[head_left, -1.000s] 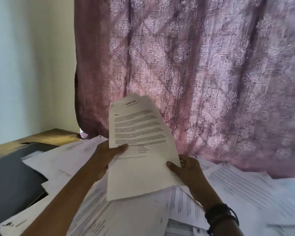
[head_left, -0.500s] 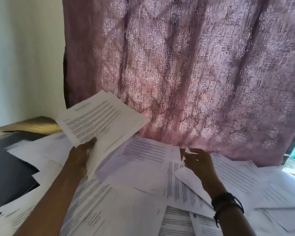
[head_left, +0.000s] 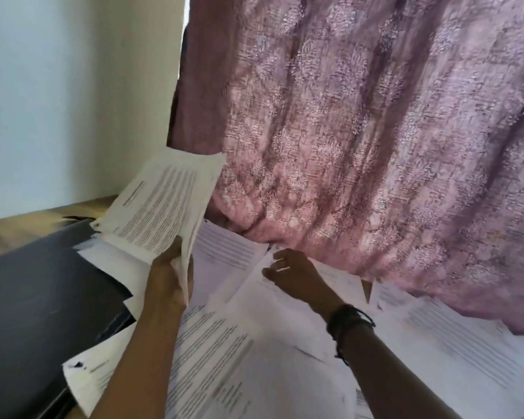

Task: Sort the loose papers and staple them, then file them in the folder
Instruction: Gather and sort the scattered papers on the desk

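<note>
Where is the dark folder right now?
The dark folder lies at the left of the head view, beside the left hand, partly under loose papers.

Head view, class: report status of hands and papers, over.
Left hand grips printed white sheets. Right hand rests on loose white papers. Black folder partly covered.

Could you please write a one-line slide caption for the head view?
Left hand holds raised papers while right hand reaches for loose sheets beside a black folder.

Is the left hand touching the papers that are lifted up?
Touching. The head view shows the left hand gripping the raised papers at their lower edge, between thumb and fingers.
</note>
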Demonstrator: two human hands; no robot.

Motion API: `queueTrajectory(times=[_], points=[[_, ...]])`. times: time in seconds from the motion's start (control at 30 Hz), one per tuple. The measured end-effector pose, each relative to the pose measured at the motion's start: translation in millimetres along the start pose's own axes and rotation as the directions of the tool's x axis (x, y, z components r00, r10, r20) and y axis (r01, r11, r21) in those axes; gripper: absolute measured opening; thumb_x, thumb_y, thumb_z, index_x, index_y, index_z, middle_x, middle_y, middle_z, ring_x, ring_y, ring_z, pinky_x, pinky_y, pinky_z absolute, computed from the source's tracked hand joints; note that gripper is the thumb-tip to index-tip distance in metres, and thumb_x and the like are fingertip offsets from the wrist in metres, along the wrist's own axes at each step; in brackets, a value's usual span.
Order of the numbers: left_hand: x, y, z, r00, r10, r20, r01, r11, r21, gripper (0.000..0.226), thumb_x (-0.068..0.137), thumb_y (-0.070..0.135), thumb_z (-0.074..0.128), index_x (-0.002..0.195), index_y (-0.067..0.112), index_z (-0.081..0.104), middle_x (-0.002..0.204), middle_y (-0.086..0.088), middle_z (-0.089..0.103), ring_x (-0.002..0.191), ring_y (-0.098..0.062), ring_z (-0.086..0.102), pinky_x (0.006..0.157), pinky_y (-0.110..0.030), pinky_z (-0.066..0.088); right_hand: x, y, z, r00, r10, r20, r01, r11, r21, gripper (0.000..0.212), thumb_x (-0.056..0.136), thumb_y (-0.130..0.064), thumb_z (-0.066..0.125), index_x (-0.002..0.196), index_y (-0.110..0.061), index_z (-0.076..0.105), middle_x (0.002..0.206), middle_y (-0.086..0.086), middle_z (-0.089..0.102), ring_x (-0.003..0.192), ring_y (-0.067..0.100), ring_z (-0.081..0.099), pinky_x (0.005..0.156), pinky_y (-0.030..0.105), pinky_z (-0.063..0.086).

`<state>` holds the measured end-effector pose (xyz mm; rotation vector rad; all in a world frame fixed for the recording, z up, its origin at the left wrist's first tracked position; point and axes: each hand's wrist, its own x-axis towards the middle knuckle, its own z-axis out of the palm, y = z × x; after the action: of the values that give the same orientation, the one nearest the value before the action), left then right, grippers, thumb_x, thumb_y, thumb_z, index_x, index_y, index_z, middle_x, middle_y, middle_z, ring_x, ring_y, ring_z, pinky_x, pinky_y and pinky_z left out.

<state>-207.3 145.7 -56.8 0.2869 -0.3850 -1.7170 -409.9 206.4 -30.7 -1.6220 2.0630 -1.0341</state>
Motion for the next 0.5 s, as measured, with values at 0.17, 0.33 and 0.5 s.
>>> queueTrajectory(times=[0.17,0.33,0.5], points=[[2,1,-1,0.999,-0.026,0.044,0.029,0.998,-0.055,0.018,0.098,0.008,0.046,0.106,0.005,0.061,0.074,-0.004,0.075,0.049,-0.006,0.065,0.044,-0.013,0.048,16,-7,41,0.952,-0.103,0.288,0.184,0.945,-0.272,0.047,0.094,-0.046,0.055,0.138,-0.028,0.049,0.135,-0.003,0.055,0.126,0.016,0.05,0.107,0.033,0.039],[1,-3,8,0.998,-0.053,0.02,0.053,0.998,0.023,0.014,0.097,0.005,0.047,0.098,0.009,0.061,0.061,-0.003,0.071,0.045,-0.008,0.065,0.037,-0.015,0.046,11,9,32,0.995,-0.102,0.018,0.092,0.795,-0.599,0.043,0.094,-0.05,0.051,0.112,-0.012,0.06,0.111,0.006,0.063,0.106,0.025,0.059,0.086,0.033,0.046],[14,-8,-2,0.998,-0.061,-0.009,0.062,0.978,0.198,0.028,0.093,0.022,0.055,0.118,0.01,0.056,0.078,0.0,0.072,0.059,-0.009,0.069,0.046,-0.019,0.053,21,19,25,0.992,0.12,0.044,-0.077,0.834,-0.547,0.073,0.074,-0.072,0.063,0.107,-0.007,0.054,0.109,0.007,0.061,0.101,0.026,0.06,0.074,0.031,0.045]])
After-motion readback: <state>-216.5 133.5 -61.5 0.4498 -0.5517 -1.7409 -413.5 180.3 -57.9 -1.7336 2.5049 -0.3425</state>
